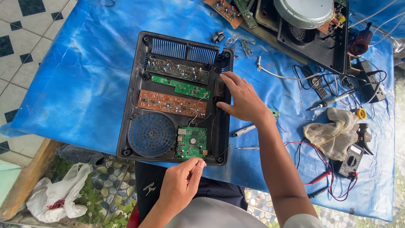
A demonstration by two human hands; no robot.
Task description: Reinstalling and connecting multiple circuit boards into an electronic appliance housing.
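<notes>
I see my right hand (242, 101) lying open on a small black part (218, 89) inside the black housing (130, 105). My left hand (181, 183) pinches its fingertips at the housing's near edge, beside the green circuit board (192, 142); whether it holds anything, I cannot tell.

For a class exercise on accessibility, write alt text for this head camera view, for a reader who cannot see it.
A person's right hand rests on a small black part at the right side of an open black appliance tray holding several circuit boards. The left hand pinches near the tray's front edge, by a green board. The tray sits on a blue sheet with a multimeter and rag.
</notes>
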